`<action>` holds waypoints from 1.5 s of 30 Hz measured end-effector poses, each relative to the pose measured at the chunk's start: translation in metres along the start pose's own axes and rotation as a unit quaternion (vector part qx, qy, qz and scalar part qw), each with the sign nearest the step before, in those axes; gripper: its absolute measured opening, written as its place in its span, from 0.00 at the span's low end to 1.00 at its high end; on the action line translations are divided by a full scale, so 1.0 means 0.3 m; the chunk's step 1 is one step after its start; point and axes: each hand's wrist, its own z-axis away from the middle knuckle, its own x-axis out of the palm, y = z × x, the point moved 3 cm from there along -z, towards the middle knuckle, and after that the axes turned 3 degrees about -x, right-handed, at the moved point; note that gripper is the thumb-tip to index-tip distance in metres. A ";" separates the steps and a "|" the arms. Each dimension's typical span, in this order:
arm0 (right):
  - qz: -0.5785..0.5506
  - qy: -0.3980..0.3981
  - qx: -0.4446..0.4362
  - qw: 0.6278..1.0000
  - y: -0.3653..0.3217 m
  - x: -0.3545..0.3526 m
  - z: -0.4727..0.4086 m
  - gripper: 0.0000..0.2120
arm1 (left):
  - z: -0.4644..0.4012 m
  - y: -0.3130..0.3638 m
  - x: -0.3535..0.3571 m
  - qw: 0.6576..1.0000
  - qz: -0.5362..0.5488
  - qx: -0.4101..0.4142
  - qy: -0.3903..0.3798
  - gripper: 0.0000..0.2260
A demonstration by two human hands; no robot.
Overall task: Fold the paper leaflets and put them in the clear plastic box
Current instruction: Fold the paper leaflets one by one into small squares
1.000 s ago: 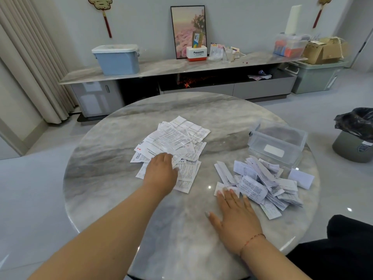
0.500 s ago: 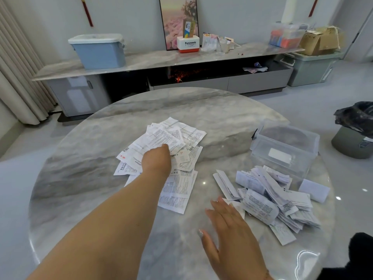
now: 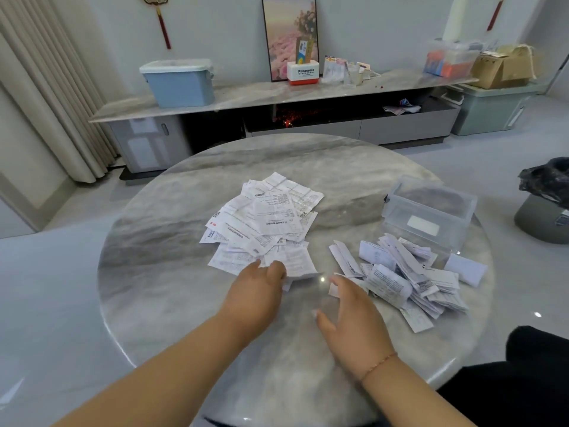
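Note:
A loose pile of unfolded paper leaflets (image 3: 264, 220) lies at the middle of the round marble table (image 3: 160, 272). My left hand (image 3: 255, 291) pinches one leaflet (image 3: 297, 261) at the near edge of that pile. To the right, a heap of folded leaflets (image 3: 403, 272) spreads in front of the clear plastic box (image 3: 428, 211), which stands open with a white label on its front. My right hand (image 3: 351, 315) hovers with fingers spread, its fingertips at the near left edge of the folded heap. I cannot see any leaflets inside the box.
Behind the table runs a long low marble cabinet (image 3: 277, 94) with a blue bin (image 3: 180, 83) on it. A black-bagged waste bin (image 3: 545, 201) stands on the floor at the right. A dark garment (image 3: 523, 374) lies at the table's near right.
My left hand has pulled back from the middle of the unfolded pile to its near edge and taken hold of one leaflet. My right hand lifted off the table and moved slightly forward.

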 end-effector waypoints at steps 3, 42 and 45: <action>-0.059 -0.032 0.009 0.998 0.007 -0.022 0.025 0.33 | 0.126 0.042 -0.007 0.993 0.094 -0.054 -0.055 0.03; 0.079 -0.098 0.009 0.992 -0.023 0.057 0.148 0.18 | 0.407 0.157 0.040 0.949 0.258 -0.175 0.049 0.15; 0.086 -0.104 0.042 0.990 -0.035 0.069 0.149 0.27 | 0.406 0.139 0.051 0.956 0.242 -0.162 0.041 0.09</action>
